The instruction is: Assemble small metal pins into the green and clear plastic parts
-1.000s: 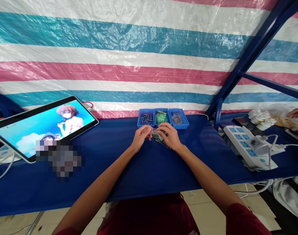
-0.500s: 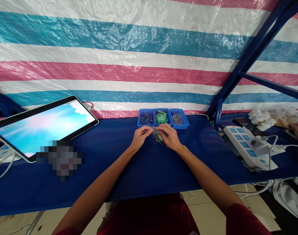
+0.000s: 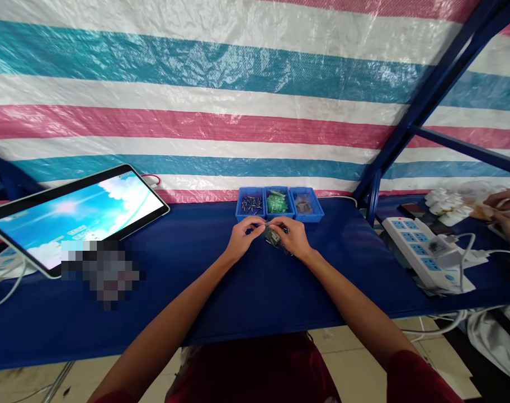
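Fingertips meet thumbs on our left hand and right hand, pinching the upper edge of a clear plastic bag, which sits between them over the blue tabletop. We judge at least some filling done, since small dark and metallic parts show inside; whether the mouth is sealed, we cannot tell. Stock is left just beyond: screws in the left bin, green wall plugs in the middle, pieces too small to name in the right bin.
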Available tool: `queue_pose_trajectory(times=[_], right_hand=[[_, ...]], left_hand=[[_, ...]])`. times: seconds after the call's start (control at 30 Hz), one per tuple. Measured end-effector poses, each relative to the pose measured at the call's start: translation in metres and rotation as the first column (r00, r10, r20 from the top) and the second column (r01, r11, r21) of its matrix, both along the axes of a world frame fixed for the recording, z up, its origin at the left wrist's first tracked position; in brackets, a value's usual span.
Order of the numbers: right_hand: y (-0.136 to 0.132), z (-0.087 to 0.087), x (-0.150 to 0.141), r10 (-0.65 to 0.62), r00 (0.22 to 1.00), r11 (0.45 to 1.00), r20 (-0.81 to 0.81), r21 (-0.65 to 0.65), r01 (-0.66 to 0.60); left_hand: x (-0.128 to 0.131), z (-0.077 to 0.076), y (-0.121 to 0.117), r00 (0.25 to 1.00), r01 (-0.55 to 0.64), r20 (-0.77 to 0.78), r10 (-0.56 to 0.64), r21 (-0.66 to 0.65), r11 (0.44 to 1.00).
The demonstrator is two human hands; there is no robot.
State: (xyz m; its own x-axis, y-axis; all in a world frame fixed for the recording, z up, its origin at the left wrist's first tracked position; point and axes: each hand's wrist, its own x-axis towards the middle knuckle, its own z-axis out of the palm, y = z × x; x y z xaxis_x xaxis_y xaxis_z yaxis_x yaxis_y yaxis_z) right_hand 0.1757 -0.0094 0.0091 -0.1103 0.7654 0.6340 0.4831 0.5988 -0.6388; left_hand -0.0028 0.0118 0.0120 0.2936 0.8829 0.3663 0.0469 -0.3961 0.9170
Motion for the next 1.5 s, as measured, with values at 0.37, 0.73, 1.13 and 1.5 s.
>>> queue_pose_trajectory(times=[0.37,0.73,1.13,1.5], right_hand=[[-0.003,0.007,0.002,0.064,0.995,0.995,0.071,0.071,-0.069],[-0.002,0.006,0.0,0.043,0.996,0.988,0.082,0.142,-0.054],[0.002,-0.002,0.001,-0.003,1.0,0.997,-0.014,-0.077,0.002],[-0.003,0.003,0.001,0.098,0.992,0.993,0.08,0.058,-0.103]], left_hand=[[-0.001,0.001,0.001,0.994,-0.108,0.026,0.109,-0.038,0.993],[0.002,0.001,0.0,0.989,-0.026,0.144,0.042,-0.112,0.993],[0.001,0.0,-0.004,0.996,0.022,0.089,-0.011,-0.126,0.992],[0.001,0.005,-0.002,0.977,0.088,0.206,-0.06,-0.132,0.987]])
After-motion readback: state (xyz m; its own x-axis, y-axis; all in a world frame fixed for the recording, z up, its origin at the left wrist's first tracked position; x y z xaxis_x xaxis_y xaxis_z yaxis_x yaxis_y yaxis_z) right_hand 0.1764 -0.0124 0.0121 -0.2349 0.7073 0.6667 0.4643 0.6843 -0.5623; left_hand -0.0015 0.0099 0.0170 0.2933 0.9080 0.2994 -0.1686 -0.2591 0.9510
